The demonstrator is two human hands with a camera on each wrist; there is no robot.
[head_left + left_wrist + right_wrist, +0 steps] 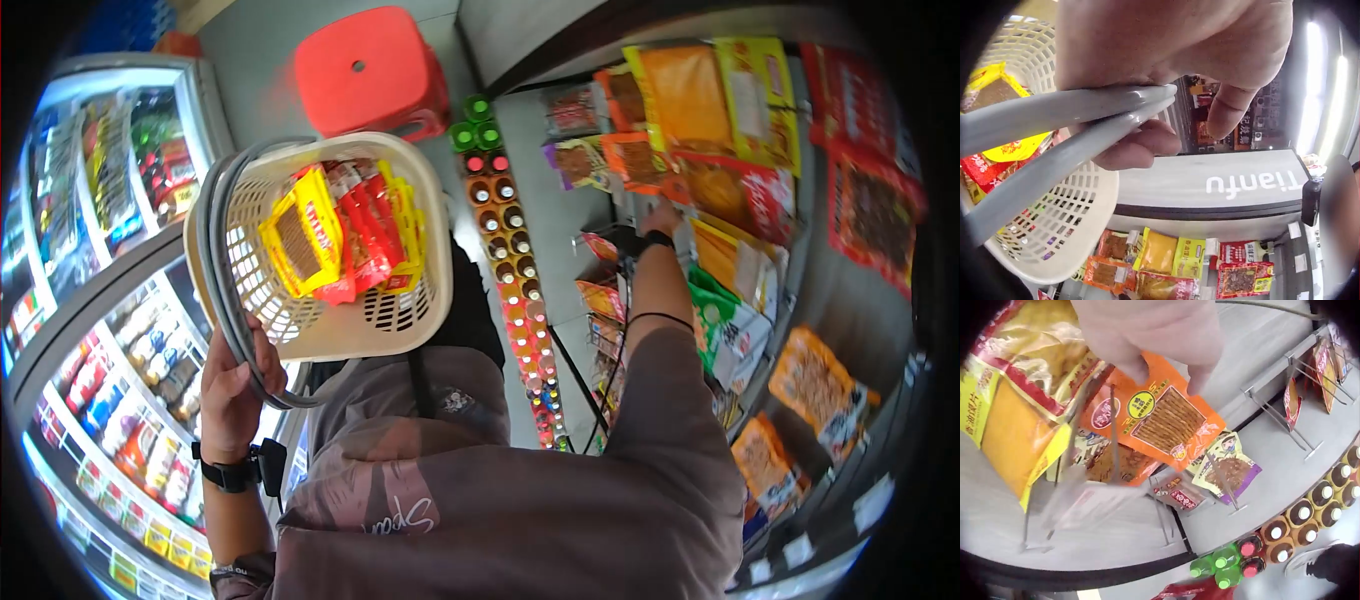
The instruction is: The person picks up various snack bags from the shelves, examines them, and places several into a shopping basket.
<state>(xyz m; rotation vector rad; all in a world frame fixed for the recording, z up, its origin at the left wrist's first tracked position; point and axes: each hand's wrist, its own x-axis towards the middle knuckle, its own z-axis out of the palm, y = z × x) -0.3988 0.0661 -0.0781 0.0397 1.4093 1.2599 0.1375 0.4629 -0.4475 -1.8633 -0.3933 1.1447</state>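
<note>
My left hand [235,375] grips the grey handles [1085,106] of a cream plastic basket [432,230]. Inside the basket lie several red and yellow snack packets [305,235]. On the right, my right hand [1154,328] reaches in at the shelf rack and pinches an orange snack packet [1169,419] near its upper edge. The packet's printed front faces the right wrist camera, close to metal display hooks. Behind it, other packets partly show, with a purple-and-cream packet [1229,469] just below.
Bottles [505,230] with green, red and white caps stand in rows on the floor. A red stool [360,70] is beyond the basket. Lit fridges [110,400] line the left side. Yellow snack bags [685,95] hang on the right rack, with metal hooks [1285,422] sticking out.
</note>
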